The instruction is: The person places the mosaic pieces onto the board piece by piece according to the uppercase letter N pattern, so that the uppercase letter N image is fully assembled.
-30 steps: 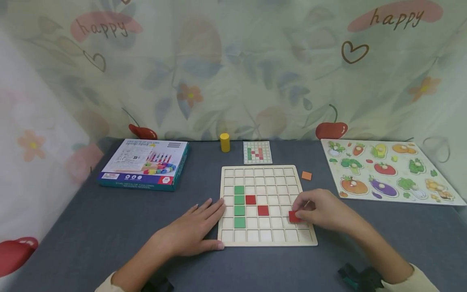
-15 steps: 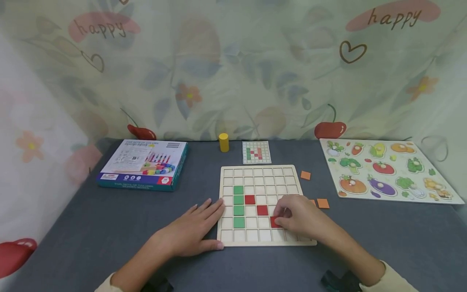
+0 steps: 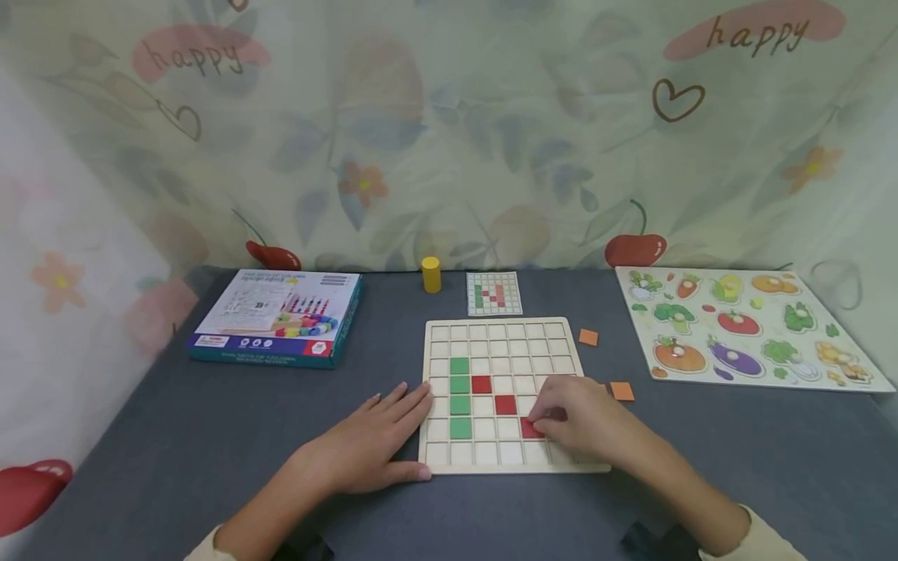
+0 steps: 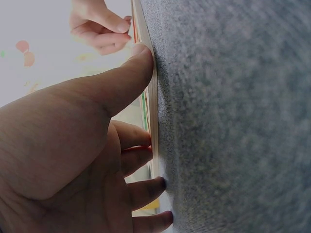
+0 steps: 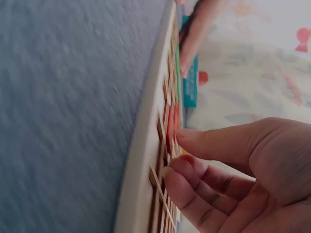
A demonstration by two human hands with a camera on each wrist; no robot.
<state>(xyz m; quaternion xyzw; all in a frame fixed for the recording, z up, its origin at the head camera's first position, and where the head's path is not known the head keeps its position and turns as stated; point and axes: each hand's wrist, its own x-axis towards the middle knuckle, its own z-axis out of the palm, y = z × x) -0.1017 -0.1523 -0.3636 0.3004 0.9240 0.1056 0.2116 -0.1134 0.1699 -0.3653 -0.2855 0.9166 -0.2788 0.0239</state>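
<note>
A wooden grid board [image 3: 515,469] lies flat on the dark cloth. Green tiles [image 3: 460,405] fill part of one column on its left, and two red tiles [image 3: 481,384] step down diagonally from them. A third red tile [image 3: 531,428] lies at a cell lower right, its right part covered by my right hand [image 3: 578,417]. The right thumb and fingers pinch at that tile's edge; in the right wrist view the thumb [image 5: 194,141] meets the red. My left hand [image 3: 368,444] rests spread along the board's left edge, thumb at the lower corner.
A small pattern card [image 3: 494,294] and a yellow cylinder [image 3: 431,276] stand behind the board. Orange tiles [image 3: 621,391] lie to its right, one partly behind the right hand. A boxed set [image 3: 277,318] sits left; a vegetable puzzle board [image 3: 751,327] lies right.
My right hand has carried the red tile left and down from the board's right side to the lower-right cell, uncovering orange tiles. The left hand stays in place.
</note>
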